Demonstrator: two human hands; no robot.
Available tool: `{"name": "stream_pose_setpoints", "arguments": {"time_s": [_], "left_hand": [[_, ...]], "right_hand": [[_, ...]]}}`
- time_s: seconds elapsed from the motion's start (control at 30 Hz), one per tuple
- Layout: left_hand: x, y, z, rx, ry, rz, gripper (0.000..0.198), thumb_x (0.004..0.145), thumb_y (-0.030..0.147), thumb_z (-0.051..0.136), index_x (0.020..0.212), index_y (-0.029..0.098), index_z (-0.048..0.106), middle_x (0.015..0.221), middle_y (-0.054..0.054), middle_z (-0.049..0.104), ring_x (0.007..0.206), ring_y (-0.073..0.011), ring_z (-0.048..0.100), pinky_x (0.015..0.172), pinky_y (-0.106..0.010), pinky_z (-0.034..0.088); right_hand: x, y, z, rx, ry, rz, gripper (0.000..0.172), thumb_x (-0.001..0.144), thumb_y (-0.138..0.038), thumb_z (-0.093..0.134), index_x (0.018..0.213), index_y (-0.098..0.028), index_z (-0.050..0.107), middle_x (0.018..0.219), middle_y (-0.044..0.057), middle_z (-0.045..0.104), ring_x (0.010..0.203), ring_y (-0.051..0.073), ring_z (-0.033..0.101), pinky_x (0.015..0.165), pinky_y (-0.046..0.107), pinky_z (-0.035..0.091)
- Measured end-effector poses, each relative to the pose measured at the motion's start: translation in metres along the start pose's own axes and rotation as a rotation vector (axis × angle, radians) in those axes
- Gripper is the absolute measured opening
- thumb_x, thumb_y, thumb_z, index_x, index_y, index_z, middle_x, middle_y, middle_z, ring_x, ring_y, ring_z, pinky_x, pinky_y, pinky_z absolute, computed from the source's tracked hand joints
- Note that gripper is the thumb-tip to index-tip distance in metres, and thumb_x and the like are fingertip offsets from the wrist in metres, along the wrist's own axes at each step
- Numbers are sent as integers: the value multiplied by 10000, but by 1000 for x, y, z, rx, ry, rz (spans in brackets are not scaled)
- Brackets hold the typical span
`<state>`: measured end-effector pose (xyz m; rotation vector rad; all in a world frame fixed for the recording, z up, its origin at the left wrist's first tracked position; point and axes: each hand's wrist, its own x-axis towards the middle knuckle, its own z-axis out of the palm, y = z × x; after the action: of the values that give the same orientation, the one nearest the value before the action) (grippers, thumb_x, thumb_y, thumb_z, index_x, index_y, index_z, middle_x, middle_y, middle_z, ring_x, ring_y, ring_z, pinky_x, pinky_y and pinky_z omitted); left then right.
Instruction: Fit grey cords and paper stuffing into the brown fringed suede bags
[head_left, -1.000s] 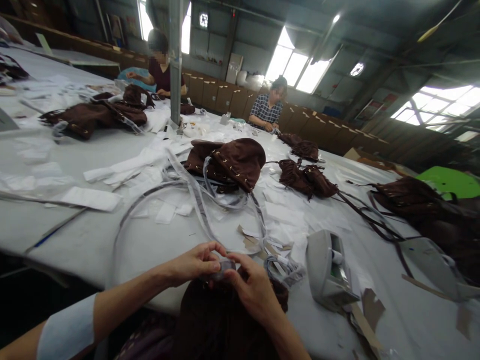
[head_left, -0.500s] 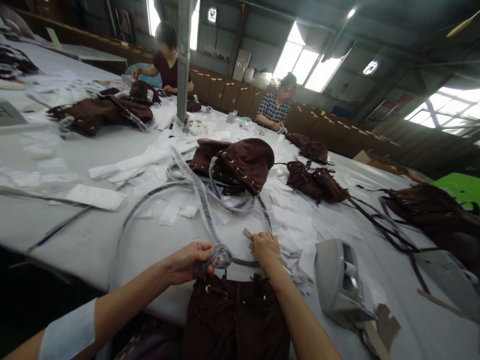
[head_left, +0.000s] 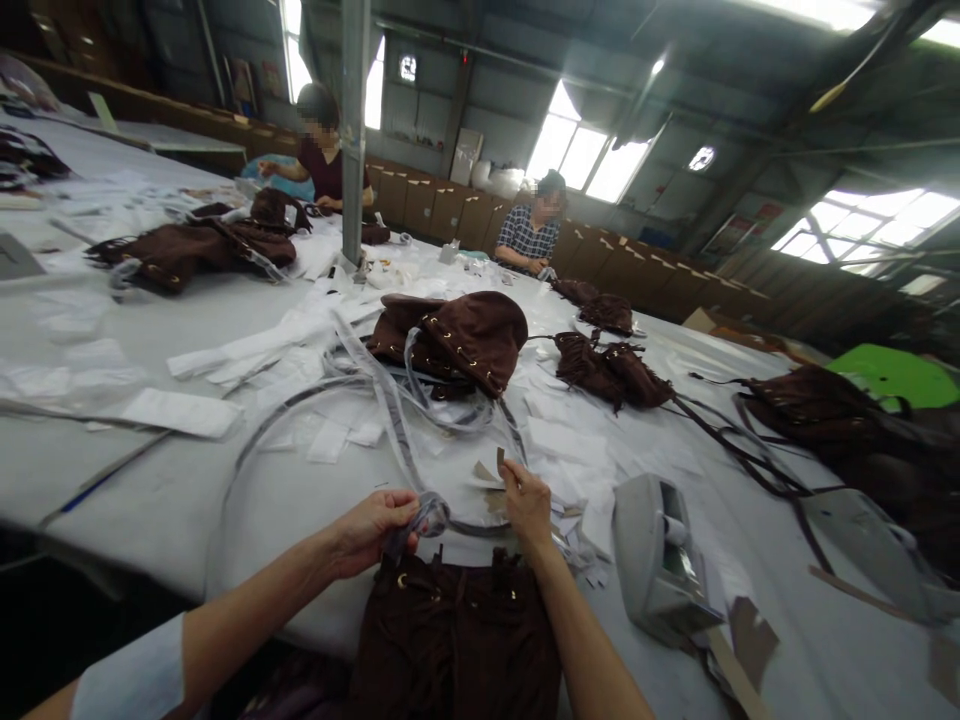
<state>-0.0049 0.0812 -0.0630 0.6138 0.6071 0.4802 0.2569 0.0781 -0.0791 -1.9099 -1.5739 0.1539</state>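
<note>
My left hand (head_left: 375,530) pinches a curled strap wrapped in clear film (head_left: 433,512), just above the top edge of a dark brown bag (head_left: 454,635) with gold eyelets. This bag lies at the table's near edge, in front of my body. Between the thumb and fingers of my right hand (head_left: 529,505), a short brown paper-like strip (head_left: 500,459) stands up. Other small pale and brown strips (head_left: 484,475) lie just beside those fingers. Beyond both hands rests another brown bag (head_left: 480,340), with film-wrapped straps (head_left: 394,420) looping toward me.
A grey tape dispenser (head_left: 660,560) stands to the right of my right arm. White paper pieces (head_left: 570,440) litter the table. More brown bags lie left (head_left: 202,250) and right (head_left: 825,410). A metal post (head_left: 353,130) rises at the far side, where two people work.
My right hand has lifted slightly, and the brown strip in its fingers now points upward. The left hand keeps its hold on the wrapped strap. The whole view has shifted a little.
</note>
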Motion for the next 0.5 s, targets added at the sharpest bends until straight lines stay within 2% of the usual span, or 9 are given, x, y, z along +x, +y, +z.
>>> {"name": "stream_pose_setpoints", "arguments": {"time_s": [0.1,0.2,0.27,0.33,0.43,0.5], "left_hand": [[1,-3,1,16,6,27,274,734,322,738,814,109,586,716,-9,607,496,-50,559,468,-136,404],[5,-5,0,4,14,45,274,731,309,743,833,116,577,723,0,596,502,-44,554,468,-130,397],[7,-6,-1,-11,16,58,267,732,294,744,842,120,575,734,5,586,509,-39,552,476,-127,402],[9,-7,-3,-25,20,77,258,737,282,741,851,118,579,747,3,582,515,-37,553,486,-129,414],[11,-8,-3,-27,25,101,256,740,272,738,881,118,588,764,-2,585,518,-40,561,484,-132,428],[11,-8,-3,-11,29,114,264,747,275,732,914,127,591,774,-4,592,521,-46,570,467,-129,422]], "right_hand": [[2,-10,-16,131,76,40,376,930,-379,327,1084,-158,589,851,71,709,777,171,657,700,282,492],[-3,-32,-37,370,123,82,406,907,-451,363,1069,-144,574,703,21,648,614,141,608,598,250,487],[-14,-51,-50,546,57,120,401,860,-476,455,1044,-148,595,643,-11,600,483,111,527,483,225,438],[-31,-69,-58,617,-80,155,379,814,-465,535,1004,-152,634,629,-17,593,413,90,478,413,212,384],[-58,-91,-61,575,-236,205,297,778,-417,587,865,-152,687,593,-5,606,407,104,518,412,214,387],[-73,-100,-57,497,-251,236,248,775,-374,577,773,-156,695,552,1,610,410,125,551,425,221,399]]}}
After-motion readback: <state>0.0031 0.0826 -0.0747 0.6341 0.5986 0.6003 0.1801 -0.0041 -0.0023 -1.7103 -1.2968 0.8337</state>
